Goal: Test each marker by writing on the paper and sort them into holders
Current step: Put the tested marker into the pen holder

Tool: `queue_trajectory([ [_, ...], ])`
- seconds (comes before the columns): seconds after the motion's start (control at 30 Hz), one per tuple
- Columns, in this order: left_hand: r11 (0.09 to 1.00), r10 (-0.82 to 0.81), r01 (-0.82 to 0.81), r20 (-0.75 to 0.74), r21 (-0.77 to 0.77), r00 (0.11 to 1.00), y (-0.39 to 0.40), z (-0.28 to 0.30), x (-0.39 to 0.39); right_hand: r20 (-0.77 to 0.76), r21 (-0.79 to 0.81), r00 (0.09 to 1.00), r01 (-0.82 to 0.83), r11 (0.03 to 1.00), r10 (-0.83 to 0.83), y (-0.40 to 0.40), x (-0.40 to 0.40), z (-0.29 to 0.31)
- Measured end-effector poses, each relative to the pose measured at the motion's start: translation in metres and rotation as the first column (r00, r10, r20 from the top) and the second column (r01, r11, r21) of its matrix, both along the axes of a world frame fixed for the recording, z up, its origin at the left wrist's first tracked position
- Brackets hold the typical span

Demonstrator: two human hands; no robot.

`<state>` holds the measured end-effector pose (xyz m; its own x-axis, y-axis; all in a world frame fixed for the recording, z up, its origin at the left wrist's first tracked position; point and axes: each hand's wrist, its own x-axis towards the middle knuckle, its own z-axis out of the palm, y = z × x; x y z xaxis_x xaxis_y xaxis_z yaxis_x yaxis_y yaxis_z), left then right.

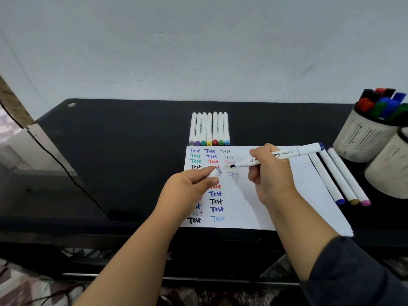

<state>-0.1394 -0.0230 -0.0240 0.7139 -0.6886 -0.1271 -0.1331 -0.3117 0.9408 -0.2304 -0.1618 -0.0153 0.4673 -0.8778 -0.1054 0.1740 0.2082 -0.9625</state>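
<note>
A white sheet of paper [271,202] lies on the black table, covered with several coloured "Test" words. My right hand [267,171] grips an uncapped white marker [287,154]; its dark tip is just above the paper near a faint yellow mark. My left hand [192,184] holds the marker's white cap [215,173] over the sheet's left part. Several white markers [209,129] lie in a row behind the paper. Three more markers [340,175] lie at the paper's right edge. Two pale holders stand at far right: the far holder [362,138] is full of thick markers, the near holder [388,171] is partly cut off.
The black table [110,140] runs along a pale wall. A dark cable [66,171] crosses its left side to a small black device near the front edge. Cables and a patterned floor show below the table.
</note>
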Motion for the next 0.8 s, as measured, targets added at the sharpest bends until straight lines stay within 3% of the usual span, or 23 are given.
queue_trajectory([
  [0.13, 0.999, -0.037, 0.036, -0.017, -0.034, 0.999, 0.0, 0.0, -0.003, -0.015, -0.034, 0.999, -0.038, 0.999, 0.037, 0.009, -0.001, 0.004],
  [0.37, 0.992, -0.119, 0.12, 0.025, -0.049, 0.993, 0.0, 0.005, -0.006, -0.193, -0.151, 0.965, -0.21, 0.966, 0.18, 0.023, -0.001, 0.007],
  [0.63, 0.986, -0.112, 0.068, -0.308, -0.151, 0.945, 0.002, 0.012, -0.005, -0.21, -0.197, 0.944, -0.296, 0.935, 0.255, 0.029, -0.003, 0.012],
  [0.8, 0.991, -0.091, 0.052, -0.325, -0.125, 0.941, 0.0, 0.012, -0.003, -0.197, -0.183, 0.936, -0.328, 0.927, 0.292, 0.029, -0.001, 0.013],
])
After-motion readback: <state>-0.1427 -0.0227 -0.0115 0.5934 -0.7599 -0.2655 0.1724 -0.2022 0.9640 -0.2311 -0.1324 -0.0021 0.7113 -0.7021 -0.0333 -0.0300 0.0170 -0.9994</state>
